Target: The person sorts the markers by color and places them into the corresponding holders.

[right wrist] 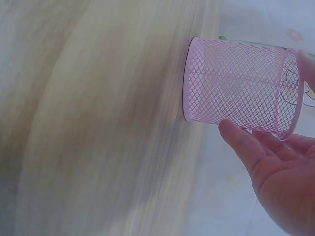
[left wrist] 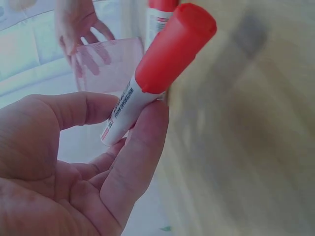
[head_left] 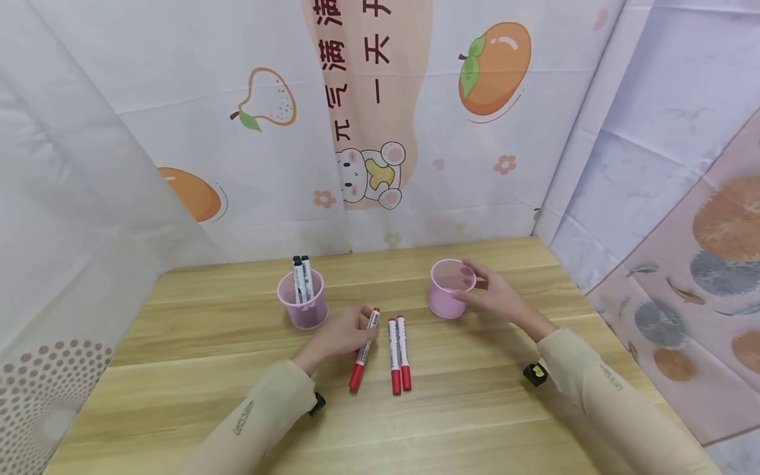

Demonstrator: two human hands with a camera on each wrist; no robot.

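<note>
My left hand (head_left: 340, 335) pinches a red-capped whiteboard marker (left wrist: 165, 56) between thumb and fingers. Its red cap (head_left: 356, 377) points toward me, and the marker is slanted just above or on the table; I cannot tell which. Two more red whiteboard markers (head_left: 399, 356) lie side by side to its right. My right hand (head_left: 497, 298) holds a pink mesh pen cup (right wrist: 236, 83) at its side and rim, thumb on one side and fingers on the other. That cup stands upright on the table, and no pens show in it.
Left of the markers stands a second pink mesh pen cup (head_left: 309, 315) holding several white markers with black ends (head_left: 301, 280). The wooden table (head_left: 196, 343) backs onto a printed curtain (head_left: 267, 178), with more cloth hanging at both sides.
</note>
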